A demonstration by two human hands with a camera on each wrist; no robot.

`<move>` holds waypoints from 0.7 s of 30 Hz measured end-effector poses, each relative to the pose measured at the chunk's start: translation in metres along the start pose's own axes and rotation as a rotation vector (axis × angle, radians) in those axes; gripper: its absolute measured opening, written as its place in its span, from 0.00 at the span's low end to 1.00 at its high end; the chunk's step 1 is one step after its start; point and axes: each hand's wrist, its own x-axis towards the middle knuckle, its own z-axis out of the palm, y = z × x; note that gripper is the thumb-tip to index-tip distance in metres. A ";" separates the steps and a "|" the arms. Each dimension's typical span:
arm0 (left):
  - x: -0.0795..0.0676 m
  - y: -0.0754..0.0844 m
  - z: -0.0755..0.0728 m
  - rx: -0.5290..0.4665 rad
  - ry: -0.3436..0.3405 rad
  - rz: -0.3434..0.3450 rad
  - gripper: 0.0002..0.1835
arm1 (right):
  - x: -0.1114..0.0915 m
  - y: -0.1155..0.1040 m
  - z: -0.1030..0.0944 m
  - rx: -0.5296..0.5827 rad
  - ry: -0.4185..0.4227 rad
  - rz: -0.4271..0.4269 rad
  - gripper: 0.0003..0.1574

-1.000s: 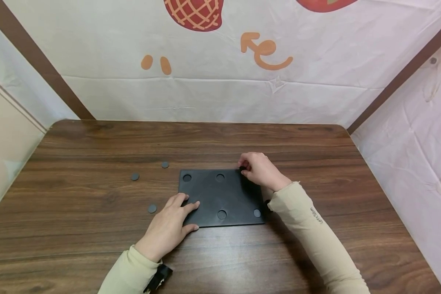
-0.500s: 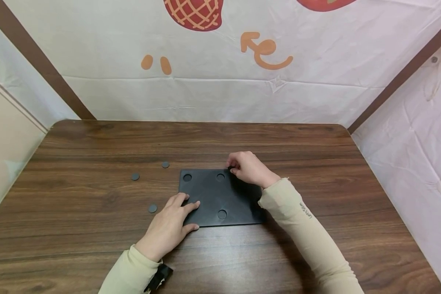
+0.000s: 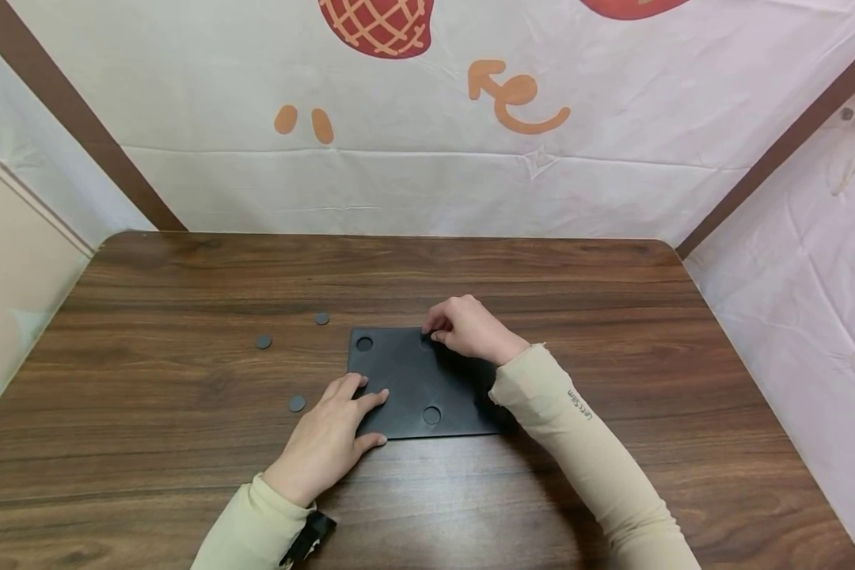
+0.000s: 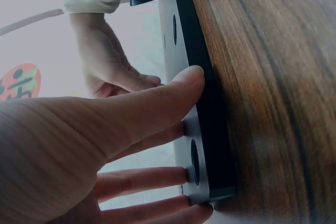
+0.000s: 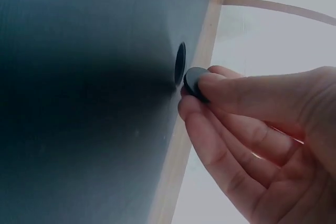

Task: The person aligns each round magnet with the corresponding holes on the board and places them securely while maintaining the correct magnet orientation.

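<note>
A flat black board (image 3: 399, 384) with round recesses lies on the table. My right hand (image 3: 470, 328) pinches a small dark disc (image 5: 195, 81) between thumb and fingers, close over the back middle recess (image 5: 180, 62). My left hand (image 3: 332, 431) rests spread on the board's left end, its thumb on the front edge and its fingertips (image 4: 178, 176) on the top face beside a recess. Two more recesses show bare: the back left one (image 3: 364, 344) and the front middle one (image 3: 431, 416). The board's right end is hidden under my right forearm.
Three loose grey discs lie on the wooden table (image 3: 150, 443) left of the board: one at the back (image 3: 321, 319), one farther left (image 3: 264, 341) and one near my left hand (image 3: 297, 404). A white printed cloth (image 3: 413, 190) hangs behind the table.
My right hand has moved left along the board's back edge with the disc, from the back right corner to the back middle recess. My left hand has stayed in place.
</note>
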 end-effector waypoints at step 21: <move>0.000 0.000 -0.001 0.006 -0.005 -0.005 0.28 | 0.001 -0.007 0.009 -0.043 0.020 0.010 0.11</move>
